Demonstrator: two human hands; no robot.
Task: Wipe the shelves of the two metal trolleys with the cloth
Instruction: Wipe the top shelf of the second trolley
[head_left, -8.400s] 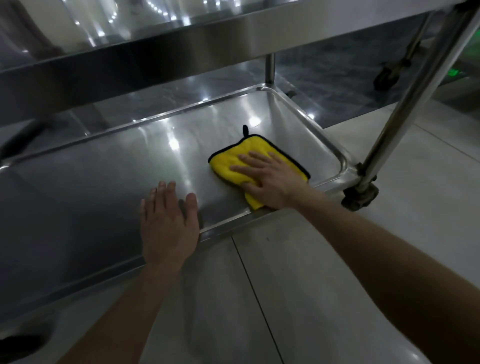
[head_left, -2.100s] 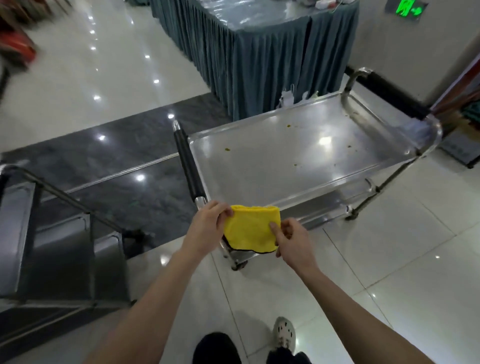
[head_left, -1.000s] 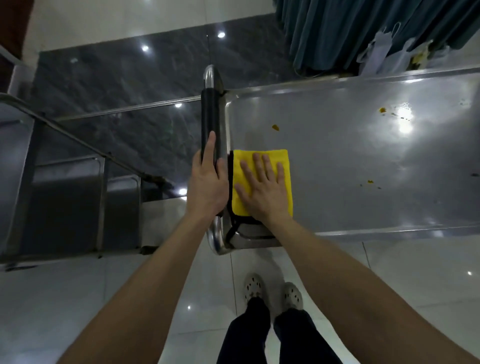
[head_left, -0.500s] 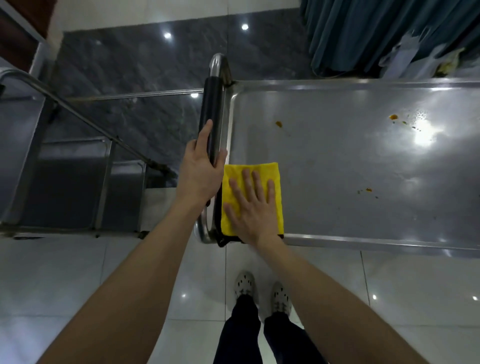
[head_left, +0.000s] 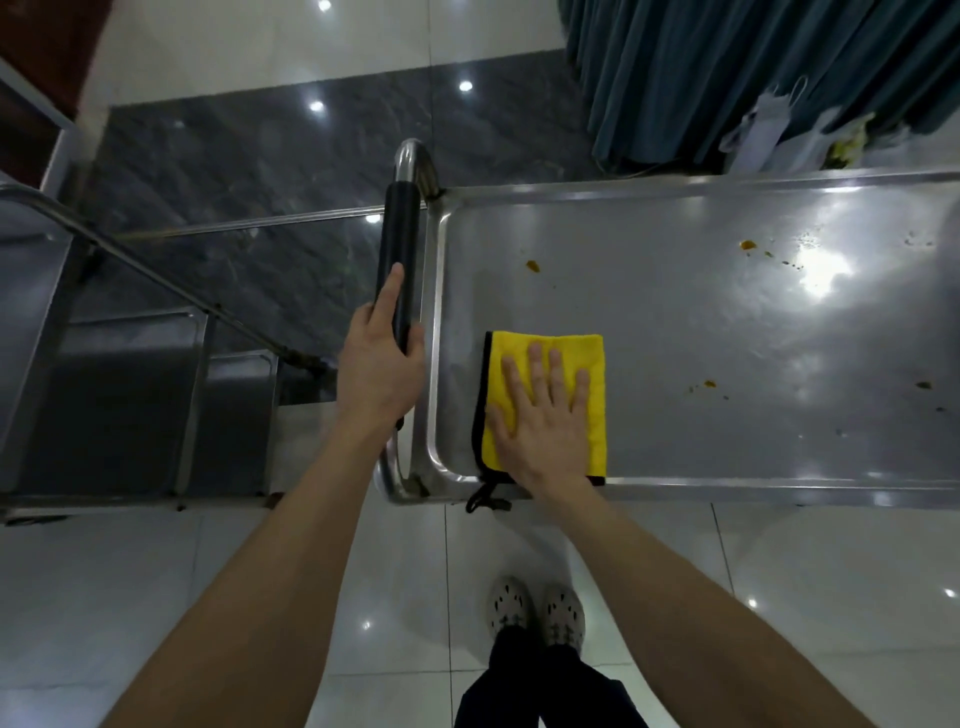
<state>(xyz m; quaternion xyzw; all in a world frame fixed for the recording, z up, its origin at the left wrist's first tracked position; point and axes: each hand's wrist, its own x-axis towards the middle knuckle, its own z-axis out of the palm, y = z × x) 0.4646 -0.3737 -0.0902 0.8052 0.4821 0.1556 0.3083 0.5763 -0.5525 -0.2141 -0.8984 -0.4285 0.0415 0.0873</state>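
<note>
Directly under the flat, straight-fingered right grip (head_left: 540, 415), the yellow cloth (head_left: 595, 358) on the shelf (head_left: 701, 332); left grip (head_left: 379, 364) round the handle (head_left: 397, 228).

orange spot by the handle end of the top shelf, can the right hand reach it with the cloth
Probably yes: the right hand lies flat on the cloth just nearer than the orange spot, with only bare shelf between.

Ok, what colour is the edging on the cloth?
Black trim on the yellow cloth, clearest along its left edge in the head view.
</note>
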